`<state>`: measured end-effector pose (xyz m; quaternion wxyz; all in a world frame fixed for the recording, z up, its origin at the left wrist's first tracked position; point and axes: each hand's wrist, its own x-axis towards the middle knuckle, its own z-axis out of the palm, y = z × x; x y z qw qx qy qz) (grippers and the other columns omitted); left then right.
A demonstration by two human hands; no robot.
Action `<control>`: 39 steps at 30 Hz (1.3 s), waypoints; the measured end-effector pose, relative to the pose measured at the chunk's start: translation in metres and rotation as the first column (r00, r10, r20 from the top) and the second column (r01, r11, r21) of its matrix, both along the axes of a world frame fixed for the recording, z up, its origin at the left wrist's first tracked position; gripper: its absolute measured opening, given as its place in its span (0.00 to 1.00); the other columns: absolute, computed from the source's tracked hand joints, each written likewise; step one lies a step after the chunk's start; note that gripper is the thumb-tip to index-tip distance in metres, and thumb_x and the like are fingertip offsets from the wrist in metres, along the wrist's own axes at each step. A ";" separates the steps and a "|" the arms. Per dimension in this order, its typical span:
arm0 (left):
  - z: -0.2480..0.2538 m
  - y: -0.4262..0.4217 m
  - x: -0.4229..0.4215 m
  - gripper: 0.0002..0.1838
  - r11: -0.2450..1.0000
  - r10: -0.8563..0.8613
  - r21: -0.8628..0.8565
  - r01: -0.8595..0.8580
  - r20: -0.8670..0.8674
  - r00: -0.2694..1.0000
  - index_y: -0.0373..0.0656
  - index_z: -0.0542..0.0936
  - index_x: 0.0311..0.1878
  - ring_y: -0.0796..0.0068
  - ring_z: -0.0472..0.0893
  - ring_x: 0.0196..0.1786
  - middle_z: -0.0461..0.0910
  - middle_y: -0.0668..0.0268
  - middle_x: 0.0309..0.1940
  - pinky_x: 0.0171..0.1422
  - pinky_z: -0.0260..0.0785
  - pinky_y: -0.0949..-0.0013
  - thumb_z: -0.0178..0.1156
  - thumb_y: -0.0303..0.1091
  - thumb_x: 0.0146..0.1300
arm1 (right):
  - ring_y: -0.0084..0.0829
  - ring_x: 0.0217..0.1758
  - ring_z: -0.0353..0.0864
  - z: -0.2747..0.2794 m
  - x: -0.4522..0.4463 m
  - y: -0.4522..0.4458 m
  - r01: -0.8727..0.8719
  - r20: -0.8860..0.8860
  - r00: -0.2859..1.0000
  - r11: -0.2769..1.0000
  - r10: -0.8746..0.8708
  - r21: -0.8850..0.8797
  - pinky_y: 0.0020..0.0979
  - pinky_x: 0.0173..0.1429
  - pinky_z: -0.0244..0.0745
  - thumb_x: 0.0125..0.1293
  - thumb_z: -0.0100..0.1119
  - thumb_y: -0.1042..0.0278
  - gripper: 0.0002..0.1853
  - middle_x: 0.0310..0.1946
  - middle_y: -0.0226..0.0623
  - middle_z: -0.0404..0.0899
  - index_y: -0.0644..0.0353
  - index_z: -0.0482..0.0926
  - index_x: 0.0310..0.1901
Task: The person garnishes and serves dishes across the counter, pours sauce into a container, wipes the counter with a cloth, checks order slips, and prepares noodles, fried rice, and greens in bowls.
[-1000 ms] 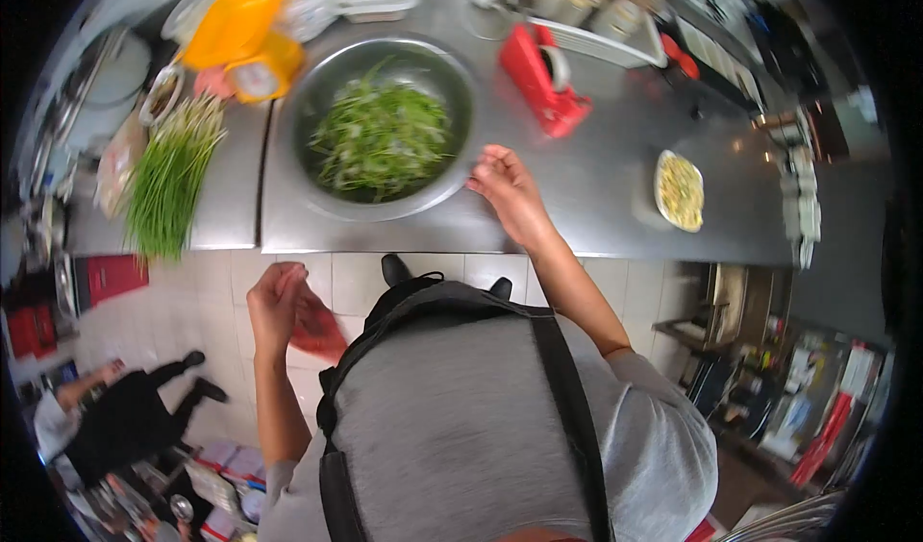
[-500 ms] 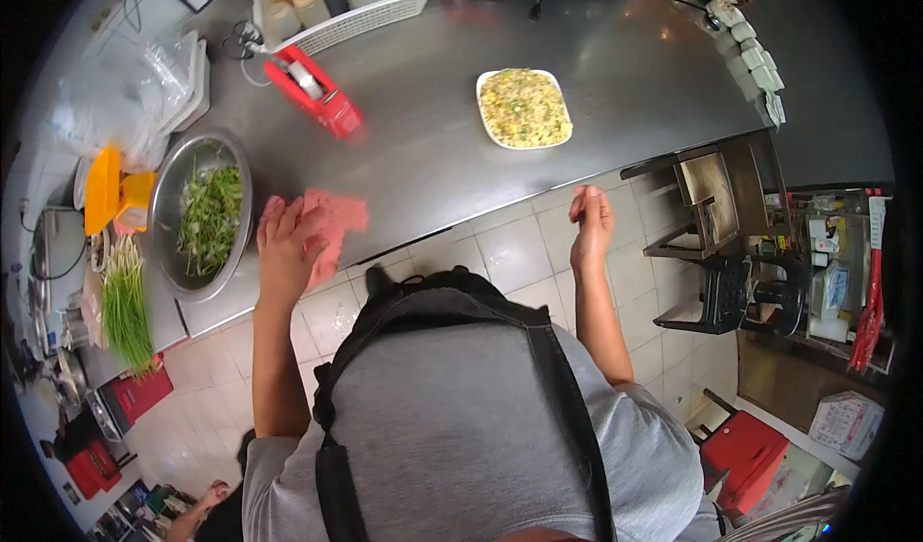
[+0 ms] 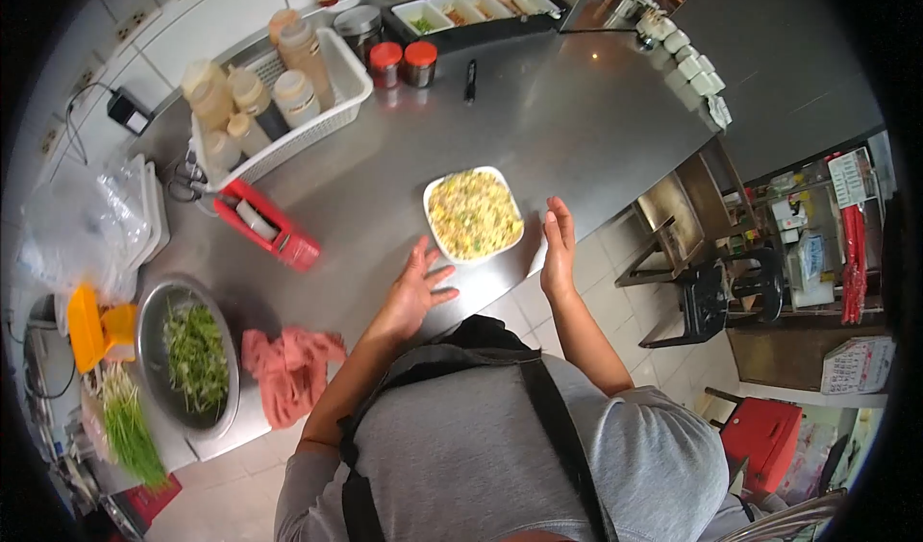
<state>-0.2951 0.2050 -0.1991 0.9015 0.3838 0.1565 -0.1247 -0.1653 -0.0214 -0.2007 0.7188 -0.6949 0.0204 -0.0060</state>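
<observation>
A white square plate point(image 3: 430, 225) heaped with fried rice point(image 3: 473, 213) sits on the steel counter near its front edge. My left hand point(image 3: 415, 294) is open, fingers spread, just off the plate's near left corner. On the other side, my right hand point(image 3: 559, 244) is open with its fingers stretched out, a small gap from the plate's right side. Neither hand holds anything. To the left of my left forearm, a crumpled pink cloth point(image 3: 288, 374) lies at the counter edge.
A steel bowl of cut greens point(image 3: 197, 359), scallions point(image 3: 133, 431) and a red tape dispenser point(image 3: 267, 223) are at left. Behind stand a white basket of sauce bottles point(image 3: 336, 110), red-lidded jars point(image 3: 420, 64) and a topping tray point(image 3: 476, 13). A wooden chair point(image 3: 683, 210) is at right.
My left hand has left the pink cloth and come over to the plate's left side. My right hand has come up beside the plate's right side. The view has shifted, and I stand closer to the plate.
</observation>
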 end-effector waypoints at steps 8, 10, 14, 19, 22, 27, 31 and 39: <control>0.006 -0.031 0.083 0.38 0.997 -0.075 0.014 0.075 0.053 0.996 0.53 0.36 0.78 0.52 0.58 0.74 0.42 0.63 0.78 0.77 0.54 0.50 0.33 0.61 0.74 | 0.37 0.68 0.64 0.023 0.186 -0.045 0.043 0.350 0.932 0.928 0.096 -0.370 0.36 0.66 0.65 0.66 0.61 0.67 0.22 0.64 0.37 0.68 0.57 0.71 0.61; 0.010 -0.049 0.112 0.38 0.994 -0.084 0.069 0.080 0.049 0.995 0.53 0.36 0.78 0.52 0.57 0.75 0.43 0.62 0.77 0.77 0.53 0.50 0.33 0.60 0.75 | 0.40 0.64 0.67 0.054 0.254 -0.047 0.114 0.477 0.851 0.809 0.220 -0.577 0.36 0.62 0.69 0.61 0.64 0.71 0.22 0.60 0.38 0.71 0.55 0.74 0.57; 0.026 -0.092 0.178 0.39 0.982 -0.065 0.179 0.060 0.024 0.998 0.52 0.38 0.78 0.57 0.62 0.72 0.49 0.60 0.76 0.74 0.57 0.52 0.35 0.62 0.74 | 0.42 0.51 0.76 0.067 0.430 -0.036 0.114 0.536 0.708 0.675 0.459 -0.729 0.37 0.51 0.75 0.56 0.65 0.76 0.20 0.50 0.41 0.75 0.56 0.77 0.52; 0.015 -0.152 0.249 0.37 0.977 0.132 0.171 -0.126 -0.025 0.991 0.46 0.48 0.77 0.60 0.67 0.68 0.60 0.59 0.72 0.71 0.60 0.53 0.43 0.57 0.73 | 0.41 0.39 0.80 0.049 0.577 -0.003 0.092 0.575 0.604 0.668 0.552 -0.738 0.40 0.46 0.76 0.57 0.64 0.75 0.13 0.39 0.42 0.77 0.57 0.80 0.46; 0.015 -0.176 0.264 0.31 0.940 0.275 0.237 -0.244 -0.106 0.956 0.42 0.56 0.74 0.62 0.71 0.65 0.66 0.58 0.68 0.68 0.64 0.58 0.47 0.47 0.74 | 0.42 0.35 0.81 0.042 0.624 0.003 0.082 0.654 0.548 0.744 0.522 -0.663 0.40 0.42 0.77 0.59 0.63 0.74 0.08 0.34 0.43 0.78 0.58 0.82 0.41; 0.029 -0.183 0.259 0.19 0.786 0.511 0.474 -0.397 -0.136 0.849 0.37 0.72 0.63 0.67 0.77 0.57 0.76 0.58 0.58 0.61 0.69 0.65 0.51 0.35 0.73 | 0.29 0.29 0.80 0.065 0.664 -0.005 0.068 0.776 0.606 0.960 0.175 -0.270 0.31 0.36 0.76 0.58 0.66 0.73 0.07 0.29 0.39 0.79 0.63 0.82 0.38; 0.058 -0.185 0.266 0.17 0.569 0.601 0.677 -0.466 0.045 0.798 0.35 0.75 0.58 0.69 0.79 0.55 0.77 0.57 0.56 0.60 0.69 0.66 0.52 0.36 0.73 | 0.24 0.33 0.79 0.078 0.612 -0.029 -0.080 0.785 0.610 0.994 0.104 -0.069 0.25 0.36 0.75 0.55 0.69 0.77 0.08 0.29 0.34 0.79 0.62 0.82 0.37; 0.134 -0.199 0.347 0.23 0.807 0.591 -0.074 -0.586 0.114 0.799 0.34 0.59 0.69 0.65 0.80 0.55 0.76 0.53 0.54 0.61 0.74 0.64 0.45 0.28 0.74 | 0.36 0.47 0.79 0.062 0.318 -0.085 -0.547 0.735 0.282 0.733 0.617 -0.406 0.37 0.51 0.71 0.50 0.70 0.75 0.13 0.42 0.35 0.78 0.55 0.83 0.40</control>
